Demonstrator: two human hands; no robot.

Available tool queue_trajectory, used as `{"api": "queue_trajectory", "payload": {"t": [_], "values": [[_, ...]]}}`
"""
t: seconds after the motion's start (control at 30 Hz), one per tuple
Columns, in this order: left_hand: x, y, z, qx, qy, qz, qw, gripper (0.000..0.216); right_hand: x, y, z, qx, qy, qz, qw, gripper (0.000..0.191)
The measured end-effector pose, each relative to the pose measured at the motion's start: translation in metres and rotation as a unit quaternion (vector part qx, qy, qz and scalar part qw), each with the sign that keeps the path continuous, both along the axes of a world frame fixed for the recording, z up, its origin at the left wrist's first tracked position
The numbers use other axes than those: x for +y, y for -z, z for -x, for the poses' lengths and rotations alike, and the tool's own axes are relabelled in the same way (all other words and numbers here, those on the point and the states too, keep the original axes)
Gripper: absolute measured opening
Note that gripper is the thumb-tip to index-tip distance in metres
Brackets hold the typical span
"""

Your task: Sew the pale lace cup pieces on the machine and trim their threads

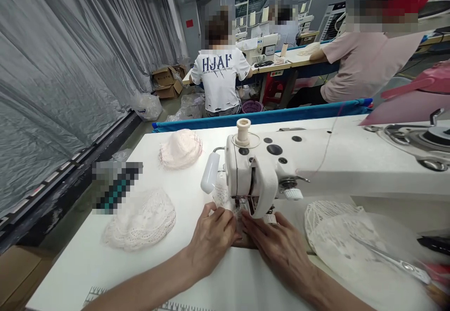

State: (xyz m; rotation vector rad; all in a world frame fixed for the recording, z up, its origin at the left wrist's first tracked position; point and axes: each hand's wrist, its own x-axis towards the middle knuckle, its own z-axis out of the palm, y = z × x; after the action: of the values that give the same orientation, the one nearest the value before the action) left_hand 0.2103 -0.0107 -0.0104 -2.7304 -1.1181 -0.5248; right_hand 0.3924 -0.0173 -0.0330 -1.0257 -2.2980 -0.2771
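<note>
A white sewing machine (242, 170) stands before me, its needle area over a piece of white lace fabric (221, 190). My left hand (215, 230) is closed on the near edge of that lace, left of the presser foot, fingers curled. To the right of the foot, my right hand (277, 240) lies with fingers stretched forward and apart, fingertips at the fabric near the needle. Exactly what lies beneath those fingertips is hidden. A lace cap-shaped piece (144, 219) rests on the table to the left, with a pinkish one (181, 148) farther back.
On the right lie sheer white pieces (337, 240) with scissors (393, 259) on top. The handwheel side carries a metal bobbin winder (432, 137). A blue cloth trough (263, 115) runs along the table's far edge. Co-workers (223, 79) sit at machines beyond.
</note>
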Motion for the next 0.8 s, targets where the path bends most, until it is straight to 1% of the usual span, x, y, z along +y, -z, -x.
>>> {"api": "queue_trajectory", "payload": {"t": [0.13, 0.3, 0.43, 0.5, 0.57, 0.63, 0.67, 0.73, 0.77, 0.8], "values": [[0.006, 0.003, 0.001, -0.006, -0.014, 0.002, 1.0, 0.004, 0.001, -0.002, 0.002, -0.005, 0.016, -0.01, 1.0, 0.03], [0.016, 0.007, 0.002, -0.034, -0.012, -0.018, 0.999, 0.012, 0.001, -0.003, 0.003, 0.002, 0.027, 0.002, 1.0, 0.031], [0.018, 0.006, 0.001, -0.006, -0.021, -0.016, 1.0, 0.008, 0.003, 0.0, 0.004, 0.019, 0.051, 0.01, 0.998, 0.031], [0.012, 0.007, 0.0, 0.005, -0.021, -0.028, 0.999, 0.01, 0.004, 0.001, 0.004, 0.027, 0.062, 0.018, 0.998, 0.032], [-0.004, 0.008, -0.002, 0.003, -0.027, -0.037, 0.999, 0.013, 0.004, 0.0, 0.006, 0.037, 0.075, 0.041, 0.996, 0.033], [-0.032, 0.008, -0.004, -0.005, -0.033, -0.029, 0.999, 0.021, -0.001, -0.002, 0.009, 0.042, 0.083, 0.083, 0.992, 0.032], [-0.049, 0.006, -0.004, -0.011, -0.027, -0.018, 0.999, 0.027, -0.005, -0.003, 0.011, 0.039, 0.08, 0.106, 0.99, 0.032], [-0.081, -0.002, -0.001, -0.028, 0.003, 0.028, 0.999, 0.034, -0.015, -0.007, 0.016, 0.029, 0.058, 0.145, 0.987, 0.032], [-0.092, -0.008, 0.002, -0.044, 0.02, 0.066, 0.997, 0.032, -0.021, -0.008, 0.018, 0.025, 0.041, 0.162, 0.986, 0.031], [-0.098, -0.015, 0.006, -0.064, 0.028, 0.122, 0.99, 0.027, -0.027, -0.01, 0.021, 0.025, 0.024, 0.178, 0.983, 0.028]]}}
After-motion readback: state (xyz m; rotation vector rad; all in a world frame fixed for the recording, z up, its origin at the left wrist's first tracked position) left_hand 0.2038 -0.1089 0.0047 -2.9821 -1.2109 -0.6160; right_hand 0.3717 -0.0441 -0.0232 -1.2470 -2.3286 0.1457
